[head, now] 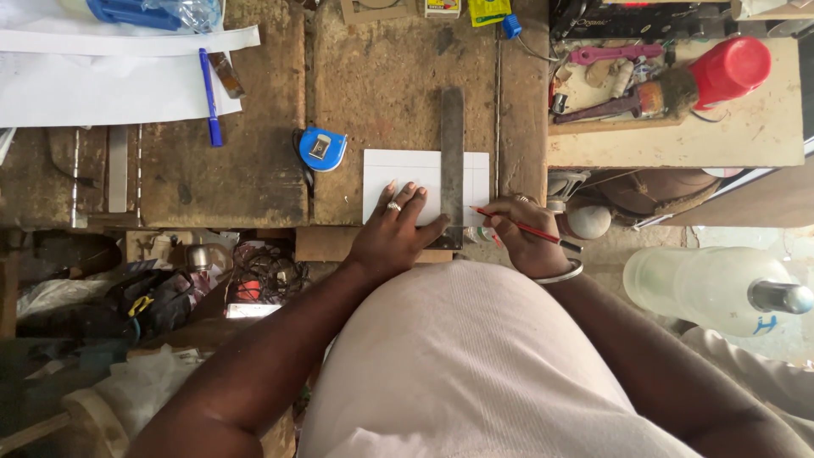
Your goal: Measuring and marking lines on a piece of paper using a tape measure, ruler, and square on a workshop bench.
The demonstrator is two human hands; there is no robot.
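A white sheet [398, 170] lies on the worn wooden workbench [254, 144], near its front edge. A grey metal ruler [452, 144] stands lengthwise across the sheet's right part. My left hand [394, 233], with a ring on one finger, presses flat on the sheet and touches the ruler's near end. My right hand [526, 237], with a bangle at the wrist, grips a red pencil [526, 227] whose tip sits just right of the ruler's near end.
A blue tape measure [322, 148] lies left of the sheet. A blue pen [209, 93] rests by large white paper [102, 80] at the back left. A cluttered shelf with a red cup [731, 68] stands right. A pale plastic bottle [712, 288] sits lower right.
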